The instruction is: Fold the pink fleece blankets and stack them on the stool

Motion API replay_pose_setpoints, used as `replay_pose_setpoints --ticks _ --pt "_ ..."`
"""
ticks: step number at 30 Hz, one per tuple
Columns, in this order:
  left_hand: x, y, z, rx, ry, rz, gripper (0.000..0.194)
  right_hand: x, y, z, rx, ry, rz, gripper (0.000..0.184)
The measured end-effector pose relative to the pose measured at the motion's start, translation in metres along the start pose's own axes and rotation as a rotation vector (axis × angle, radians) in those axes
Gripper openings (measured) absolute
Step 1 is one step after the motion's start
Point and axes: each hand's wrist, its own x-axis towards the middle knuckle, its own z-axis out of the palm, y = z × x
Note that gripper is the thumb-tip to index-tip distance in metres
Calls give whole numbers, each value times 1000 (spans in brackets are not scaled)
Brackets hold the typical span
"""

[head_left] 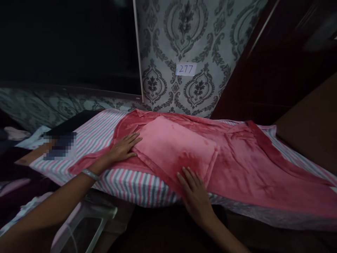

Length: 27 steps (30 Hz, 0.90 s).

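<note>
Wall label (pixel 186 69) reads "277"; both hands on pink cloth (pixel 171 140).

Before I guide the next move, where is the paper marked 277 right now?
In the head view, it's the white label on the patterned wallpaper, right of the dark screen.

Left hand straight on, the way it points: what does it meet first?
The left hand would meet the folded pink cloth; its fingers look right at the edge, though depth there is unclear.
</note>
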Motion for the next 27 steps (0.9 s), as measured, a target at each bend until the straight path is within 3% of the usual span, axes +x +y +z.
replay_pose_setpoints --ticks 5,9,11,14,18,23,27 --pt "3 3 -1 29 3 -20 66 -8 5 -8 -55 27 53 91" --pt "8 5 4 28 71 -72 63 -6 14 -13 -26 64 55 81" --pt "13 5 3 -8 148 -80 56 6 25 -25 33 91 57 75" --pt "26 7 -10 -63 288 -97 48 34 48 -59 131 147 67 69" --pt "49 19 -59 -76 473 -106 43 77 89 -124 238 285 137 56" --pt "69 50 -152 -194 665 -146 43 120 135 -203 465 393 323 37" --pt "79 64 -207 -384 721 -232 45 143 158 -232 828 445 509 44"
